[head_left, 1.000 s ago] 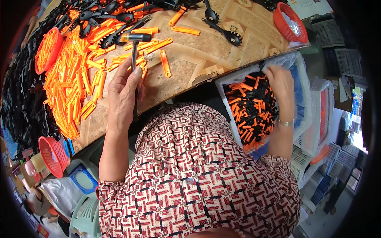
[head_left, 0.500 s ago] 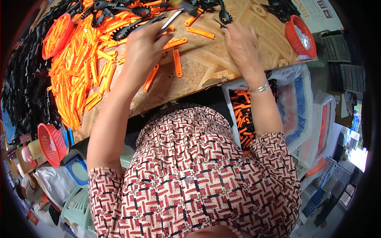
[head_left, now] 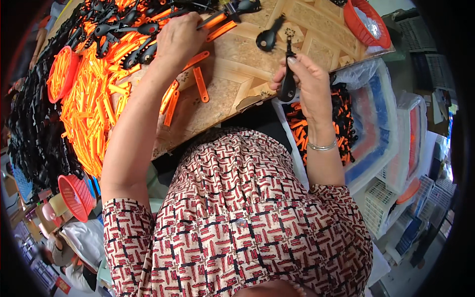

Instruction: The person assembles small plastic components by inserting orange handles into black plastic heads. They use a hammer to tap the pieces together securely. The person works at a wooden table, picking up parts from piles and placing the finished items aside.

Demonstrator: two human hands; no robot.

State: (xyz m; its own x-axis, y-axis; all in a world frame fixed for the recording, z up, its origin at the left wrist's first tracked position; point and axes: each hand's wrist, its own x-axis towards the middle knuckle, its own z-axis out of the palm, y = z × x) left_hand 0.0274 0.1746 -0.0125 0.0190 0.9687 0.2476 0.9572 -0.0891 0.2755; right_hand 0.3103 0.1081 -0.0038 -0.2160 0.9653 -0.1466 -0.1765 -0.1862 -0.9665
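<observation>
My right hand [head_left: 309, 81] pinches a black spoon-shaped plastic piece [head_left: 288, 89], its rounded end down and narrow end up, above the table's front edge. Farther up the table lies a similar black piece with a toothed edge [head_left: 267, 39], touched by neither hand. My left hand [head_left: 180, 37] is closed at the far left of centre, round a hammer-like tool with a dark head [head_left: 231, 11]; the fingers hide part of its grip. Several flat orange strips [head_left: 201, 84] with holed ends lie below that hand. Black toothed pieces [head_left: 141, 52] lie beside its wrist.
A heap of orange strips [head_left: 91, 116] covers the table's left side, beside a red basket [head_left: 63, 74] and black pieces [head_left: 39, 123]. Another red basket [head_left: 366, 22] stands far right. Below the edge, a lined bin [head_left: 346, 133] contains orange and black pieces.
My right hand has come nearer and lifted a black spoon-shaped piece upright. My left hand has shifted a little left and up with the tool. The view has turned slightly.
</observation>
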